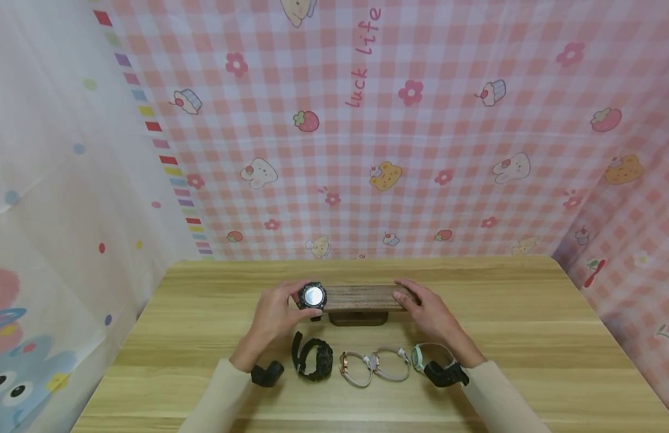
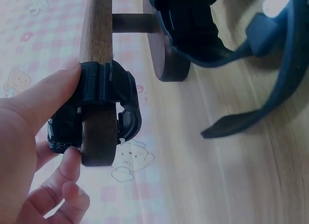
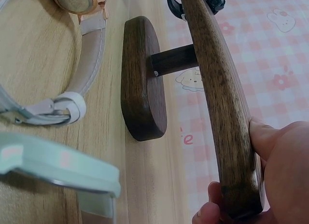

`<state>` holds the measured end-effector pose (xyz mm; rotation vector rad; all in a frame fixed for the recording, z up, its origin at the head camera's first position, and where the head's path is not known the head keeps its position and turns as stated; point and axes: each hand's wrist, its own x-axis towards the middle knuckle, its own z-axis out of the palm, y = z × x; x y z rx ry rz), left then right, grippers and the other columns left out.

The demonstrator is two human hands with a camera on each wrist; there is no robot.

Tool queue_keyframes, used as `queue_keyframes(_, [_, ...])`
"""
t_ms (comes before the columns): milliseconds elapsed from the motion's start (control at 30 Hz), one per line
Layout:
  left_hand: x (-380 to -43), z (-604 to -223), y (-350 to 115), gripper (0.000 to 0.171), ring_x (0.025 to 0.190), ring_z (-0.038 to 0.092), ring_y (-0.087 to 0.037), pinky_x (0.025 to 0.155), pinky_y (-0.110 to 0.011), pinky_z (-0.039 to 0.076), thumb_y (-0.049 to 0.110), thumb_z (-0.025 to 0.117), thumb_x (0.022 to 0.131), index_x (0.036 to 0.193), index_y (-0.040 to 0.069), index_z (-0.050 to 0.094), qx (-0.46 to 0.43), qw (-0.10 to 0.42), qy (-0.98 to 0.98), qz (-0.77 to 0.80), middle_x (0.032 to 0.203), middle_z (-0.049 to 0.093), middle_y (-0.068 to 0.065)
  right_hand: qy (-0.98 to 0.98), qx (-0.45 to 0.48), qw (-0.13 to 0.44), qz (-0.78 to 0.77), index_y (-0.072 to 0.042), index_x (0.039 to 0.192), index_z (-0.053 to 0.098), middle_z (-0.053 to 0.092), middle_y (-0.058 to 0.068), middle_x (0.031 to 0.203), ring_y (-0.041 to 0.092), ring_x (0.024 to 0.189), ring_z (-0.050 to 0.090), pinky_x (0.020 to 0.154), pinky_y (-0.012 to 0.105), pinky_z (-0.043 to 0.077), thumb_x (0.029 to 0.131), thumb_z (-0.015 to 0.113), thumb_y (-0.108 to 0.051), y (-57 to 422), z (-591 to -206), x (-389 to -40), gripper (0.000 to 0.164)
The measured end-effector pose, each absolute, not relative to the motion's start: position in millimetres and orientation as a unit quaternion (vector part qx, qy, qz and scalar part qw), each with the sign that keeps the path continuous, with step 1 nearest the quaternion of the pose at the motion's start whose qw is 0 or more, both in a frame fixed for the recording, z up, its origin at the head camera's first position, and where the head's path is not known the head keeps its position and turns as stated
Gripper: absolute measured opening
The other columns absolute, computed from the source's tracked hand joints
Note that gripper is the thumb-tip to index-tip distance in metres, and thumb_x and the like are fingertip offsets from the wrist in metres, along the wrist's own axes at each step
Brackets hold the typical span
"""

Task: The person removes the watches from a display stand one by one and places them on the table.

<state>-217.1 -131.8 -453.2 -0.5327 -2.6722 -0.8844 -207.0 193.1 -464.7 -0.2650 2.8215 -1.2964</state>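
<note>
A dark wooden watch stand with a horizontal bar on a short post and rounded base stands toward the back of the table. Around the bar's left end is a black digital watch, its round face up. My left hand pinches this watch, thumb on the strap and fingers at the case side; the strap loops round the bar in the left wrist view. At the bar's other end, my right hand grips the wood between thumb and fingers.
In front of the stand lie a second black watch, two pale-strapped watches with rose-gold cases, and a mint-green watch beside my right wrist. Patterned cloth hangs behind the wooden table.
</note>
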Motion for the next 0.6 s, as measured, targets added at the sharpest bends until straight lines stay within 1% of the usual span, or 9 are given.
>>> queue_keyframes(67, [-217, -454, -135, 0.061, 0.063, 0.049, -0.008, 0.055, -0.020, 0.038, 0.034, 0.092, 0.066, 0.120, 0.013, 0.072, -0.180, 0.135, -0.922, -0.314, 0.078, 0.063, 0.005, 0.905, -0.085, 0.014, -0.418, -0.012, 0.146, 0.049, 0.047, 0.021, 0.148, 0.043, 0.137, 0.041, 0.110, 0.060, 0.033, 0.104, 0.051, -0.037, 193, -465, -207, 0.049])
queue_keyframes(167, [-215, -455, -140, 0.060, 0.069, 0.056, -0.014, 0.057, -0.022, 0.041, 0.033, 0.091, 0.068, 0.121, 0.015, 0.071, -0.169, 0.125, -0.921, -0.328, 0.081, 0.065, 0.004, 0.903, -0.085, 0.017, -0.420, -0.011, 0.146, 0.048, 0.046, 0.021, 0.148, 0.043, 0.137, 0.041, 0.109, 0.060, 0.034, 0.104, 0.051, -0.037, 193, -465, -207, 0.050])
queue_keyframes(233, [-215, -455, -143, 0.060, 0.073, 0.059, -0.015, 0.058, -0.023, 0.043, 0.033, 0.090, 0.069, 0.123, 0.017, 0.070, -0.158, 0.113, -0.920, -0.341, 0.084, 0.067, 0.004, 0.903, -0.086, 0.019, -0.420, -0.011, 0.147, 0.048, 0.046, 0.021, 0.149, 0.043, 0.137, 0.041, 0.109, 0.060, 0.034, 0.104, 0.051, -0.036, 193, -465, -207, 0.050])
queue_keyframes(333, [-213, -456, -148, 0.059, 0.067, 0.055, -0.013, 0.054, -0.022, 0.040, 0.034, 0.089, 0.071, 0.125, 0.020, 0.069, -0.141, 0.095, -0.919, -0.356, 0.083, 0.066, 0.005, 0.902, -0.083, 0.023, -0.422, -0.012, 0.147, 0.048, 0.046, 0.020, 0.149, 0.043, 0.137, 0.041, 0.110, 0.060, 0.034, 0.104, 0.051, -0.037, 193, -465, -207, 0.049])
queue_keyframes(467, [-211, -454, -154, 0.059, 0.055, 0.044, -0.010, 0.047, -0.021, 0.033, 0.034, 0.088, 0.073, 0.127, 0.021, 0.068, -0.124, 0.083, -0.916, -0.371, 0.074, 0.060, 0.004, 0.904, -0.085, 0.022, -0.419, -0.012, 0.147, 0.048, 0.046, 0.020, 0.149, 0.043, 0.137, 0.041, 0.109, 0.060, 0.034, 0.104, 0.051, -0.037, 193, -466, -207, 0.050])
queue_keyframes(600, [-208, -452, -161, 0.059, 0.055, 0.044, -0.009, 0.046, -0.021, 0.035, 0.030, 0.089, 0.073, 0.127, 0.018, 0.068, -0.117, 0.080, -0.910, -0.390, 0.076, 0.061, 0.002, 0.901, -0.082, 0.021, -0.425, -0.011, 0.146, 0.049, 0.047, 0.020, 0.148, 0.042, 0.136, 0.043, 0.108, 0.059, 0.035, 0.104, 0.052, -0.036, 193, -466, -207, 0.049])
